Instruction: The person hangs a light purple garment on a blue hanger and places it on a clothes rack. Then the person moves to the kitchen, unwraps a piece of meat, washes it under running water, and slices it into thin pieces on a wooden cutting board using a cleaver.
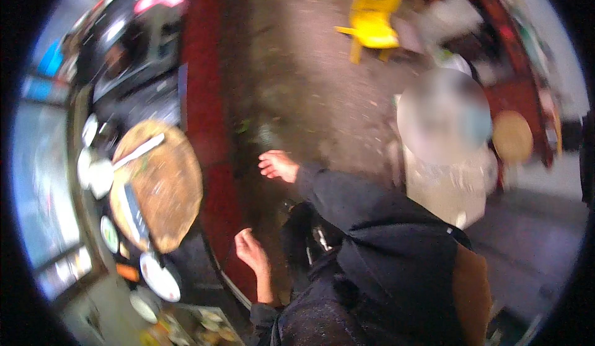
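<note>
Both my hands are above the floor strip beside a dark red counter edge (204,99). My right hand (279,165) reaches out in front of me with fingers loosely bent and apart, holding nothing that I can see. Lower down, my left hand (251,251) hangs near the red edge with its fingers curled; blur hides whether they are closed. On the counter lies a round wooden chopping board (162,183). A cleaver (135,211) rests along its near left side, and a pale long-handled utensil (142,150) lies across its far part.
White bowls (100,176), a white plate (159,276) and an orange item (127,272) stand around the board. A tray of food (214,325) is at the lower left. A yellow plastic chair (375,23) stands on the floor. To the right is a person (441,188), near a round stool-like top (512,136).
</note>
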The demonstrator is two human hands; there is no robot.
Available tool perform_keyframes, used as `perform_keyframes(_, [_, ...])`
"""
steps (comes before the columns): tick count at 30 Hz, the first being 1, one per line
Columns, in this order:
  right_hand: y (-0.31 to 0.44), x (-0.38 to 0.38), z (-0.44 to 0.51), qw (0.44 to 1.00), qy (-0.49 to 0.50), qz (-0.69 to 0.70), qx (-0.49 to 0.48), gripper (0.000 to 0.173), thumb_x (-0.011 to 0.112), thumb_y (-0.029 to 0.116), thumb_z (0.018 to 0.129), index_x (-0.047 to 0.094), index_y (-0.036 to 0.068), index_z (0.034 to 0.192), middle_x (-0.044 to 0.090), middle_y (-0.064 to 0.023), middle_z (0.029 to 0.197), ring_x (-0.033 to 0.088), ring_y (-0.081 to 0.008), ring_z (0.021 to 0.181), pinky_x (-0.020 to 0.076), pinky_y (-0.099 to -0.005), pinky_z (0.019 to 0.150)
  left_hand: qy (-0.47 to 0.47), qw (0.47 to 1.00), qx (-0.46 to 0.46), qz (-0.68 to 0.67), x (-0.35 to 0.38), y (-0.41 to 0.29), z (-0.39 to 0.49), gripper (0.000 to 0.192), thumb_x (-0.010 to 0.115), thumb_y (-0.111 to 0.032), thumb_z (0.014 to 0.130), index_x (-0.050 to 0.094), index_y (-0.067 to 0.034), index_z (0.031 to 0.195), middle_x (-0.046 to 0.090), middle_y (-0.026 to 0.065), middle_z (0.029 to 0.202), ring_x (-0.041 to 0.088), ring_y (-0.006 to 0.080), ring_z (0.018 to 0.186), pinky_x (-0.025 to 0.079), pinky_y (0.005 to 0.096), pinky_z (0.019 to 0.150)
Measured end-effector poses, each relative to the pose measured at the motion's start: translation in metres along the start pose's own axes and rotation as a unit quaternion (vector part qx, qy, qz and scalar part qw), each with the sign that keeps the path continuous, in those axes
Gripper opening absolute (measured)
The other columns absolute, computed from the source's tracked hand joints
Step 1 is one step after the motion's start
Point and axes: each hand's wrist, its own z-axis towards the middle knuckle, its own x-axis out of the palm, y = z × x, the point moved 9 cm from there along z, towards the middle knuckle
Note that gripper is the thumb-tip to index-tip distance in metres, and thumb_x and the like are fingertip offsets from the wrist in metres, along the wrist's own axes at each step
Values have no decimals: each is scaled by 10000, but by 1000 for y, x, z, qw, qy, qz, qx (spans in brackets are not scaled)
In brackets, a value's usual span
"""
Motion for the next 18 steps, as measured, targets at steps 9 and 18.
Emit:
perform_keyframes(9, [69,-256,-174,910,-301,122,-258,234,517,207,947,561,89,1144,647,-78,936,633,-167,658,503,-306,542,303,931,118,166,154,-64,-12,425,454,-286,1051,407,-83,680,361,-39,558,354,70,507,296,264,464])
perform_keyframes(18, [-30,-469,-419,561,-805,18,-196,589,732,227,838,498,1,1329,520,-204,1349,433,-321,1302,339,-404,1073,380,900,92,192,210,-48,-66,480,512,-334,1026,477,-30,656,410,-2,523,365,83,505,319,303,462])
